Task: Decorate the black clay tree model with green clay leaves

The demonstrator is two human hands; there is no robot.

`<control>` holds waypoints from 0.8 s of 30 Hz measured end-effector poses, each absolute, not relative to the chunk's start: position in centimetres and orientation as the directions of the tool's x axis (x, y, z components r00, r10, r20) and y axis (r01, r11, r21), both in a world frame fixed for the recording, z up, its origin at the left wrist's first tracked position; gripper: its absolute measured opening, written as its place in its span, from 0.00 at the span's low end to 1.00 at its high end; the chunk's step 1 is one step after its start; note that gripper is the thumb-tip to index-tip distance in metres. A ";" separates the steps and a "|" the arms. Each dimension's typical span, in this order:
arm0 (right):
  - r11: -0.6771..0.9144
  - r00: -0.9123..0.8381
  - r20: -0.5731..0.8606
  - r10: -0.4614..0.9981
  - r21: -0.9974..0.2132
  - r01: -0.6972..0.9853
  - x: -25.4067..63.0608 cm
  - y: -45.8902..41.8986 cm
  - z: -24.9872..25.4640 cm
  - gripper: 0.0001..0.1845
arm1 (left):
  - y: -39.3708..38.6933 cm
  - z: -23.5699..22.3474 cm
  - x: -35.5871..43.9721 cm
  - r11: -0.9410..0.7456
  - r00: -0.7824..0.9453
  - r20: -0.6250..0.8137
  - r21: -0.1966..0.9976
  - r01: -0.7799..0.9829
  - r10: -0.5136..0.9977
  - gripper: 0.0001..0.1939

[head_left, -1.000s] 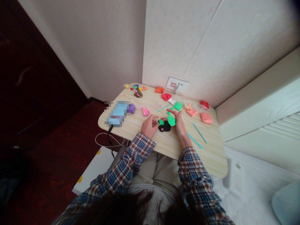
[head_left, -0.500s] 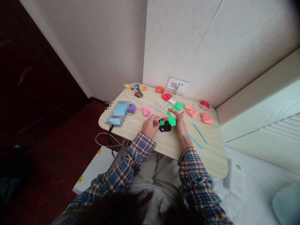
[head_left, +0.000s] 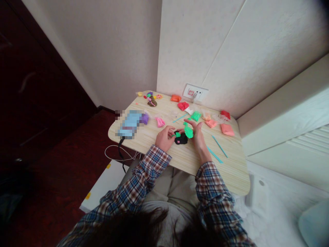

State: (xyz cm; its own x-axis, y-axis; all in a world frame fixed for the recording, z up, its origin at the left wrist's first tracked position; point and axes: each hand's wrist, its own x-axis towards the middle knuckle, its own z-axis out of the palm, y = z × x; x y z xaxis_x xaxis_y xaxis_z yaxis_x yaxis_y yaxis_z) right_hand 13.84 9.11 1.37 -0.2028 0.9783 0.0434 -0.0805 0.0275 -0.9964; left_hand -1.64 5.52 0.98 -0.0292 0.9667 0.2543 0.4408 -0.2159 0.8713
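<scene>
A black clay piece (head_left: 182,139) with a small pink flower-like mark is near the table's front edge, between my hands. My left hand (head_left: 165,138) is closed in a pinch at its left side, on a small green clay piece (head_left: 178,134) that reaches over the black clay. My right hand (head_left: 199,139) curls around the right side, thumb raised and fingers reaching left behind the work. Against those fingers is a larger, flat green clay piece (head_left: 189,132), which partly covers the black clay. Exactly where the right fingertips press is hidden.
Clay packets lie along the back, including a green packet (head_left: 196,116), a red packet (head_left: 183,106) and an orange packet (head_left: 175,98). Blue tools, one a thin stick (head_left: 219,146), lie at right. A blurred blue device (head_left: 130,123) is at left. A brown clay figure (head_left: 152,101) stands behind.
</scene>
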 end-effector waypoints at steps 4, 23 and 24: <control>0.022 -0.189 0.040 0.981 -0.995 -0.097 13.9 9.2 1.2 0.42 | 5.5 1.0 -1.7 -0.216 -0.019 0.250 0.869 0.446 0.968 0.17; 0.038 -0.185 0.052 0.981 -0.996 -0.080 13.6 8.3 2.0 0.41 | 5.4 1.2 -1.6 -0.216 -0.015 0.248 0.871 0.442 0.969 0.18; 0.039 -0.187 0.052 0.981 -0.997 -0.073 13.6 8.3 2.0 0.41 | 5.3 1.2 -1.6 -0.218 -0.015 0.250 0.872 0.439 0.968 0.18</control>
State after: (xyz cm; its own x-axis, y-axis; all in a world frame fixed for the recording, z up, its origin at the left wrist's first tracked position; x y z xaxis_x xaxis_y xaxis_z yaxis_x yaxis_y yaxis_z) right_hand 13.65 8.32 2.02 -0.1873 0.9809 0.0520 -0.0733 0.0388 -0.9966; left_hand -1.62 5.34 1.16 -0.0154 0.9682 0.2499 0.4393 -0.2179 0.8715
